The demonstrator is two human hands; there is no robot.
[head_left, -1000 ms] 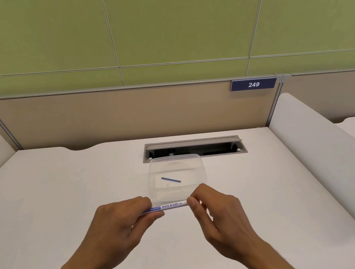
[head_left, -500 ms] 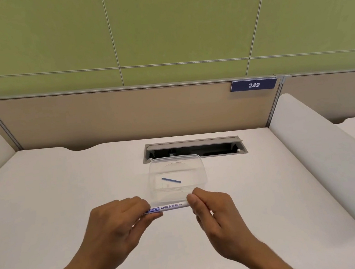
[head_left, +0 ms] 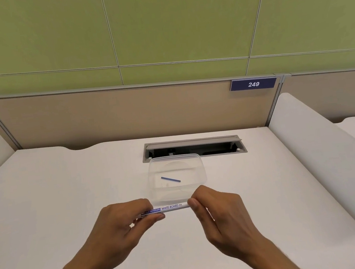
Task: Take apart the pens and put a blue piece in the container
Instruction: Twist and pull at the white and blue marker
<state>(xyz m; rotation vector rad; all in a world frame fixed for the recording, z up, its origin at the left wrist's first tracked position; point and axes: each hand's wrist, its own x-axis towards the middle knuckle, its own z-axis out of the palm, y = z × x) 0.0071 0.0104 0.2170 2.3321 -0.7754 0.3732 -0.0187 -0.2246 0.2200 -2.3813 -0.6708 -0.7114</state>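
Both hands meet just above the white bench (head_left: pixel 48 215), sharing one whiteboard marker (head_left: pixel 169 208) held level between them. My left hand (head_left: pixel 125 226) has its fingers and thumb curled round the marker's left portion, hiding that end. My right hand (head_left: pixel 214 214) pinches the right end between thumb and fingertips. The marker hovers just in front of the near rim of a clear plastic container (head_left: pixel 200 165), which sits on the bench before a grey cable slot (head_left: pixel 193 148). Inside the container lies one thin blue piece (head_left: pixel 170 179), resting on the floor of the tub at a slight slant.

I judge the marker to be light, stiff and smooth-skinned, a slim white barrel with blue printed lettering, so it could turn or slip in a loose grip. The firmest hold looks to be a full wrap round the barrel with one hand, as the left has, while the other takes the end part between thumb and fingertips to twist or pull it free. I cannot tell whether the pinched end is a cap or a plug. Whatever comes out is probably small and light, like the blue piece, and apt to roll; the thin container would likely slide if knocked.
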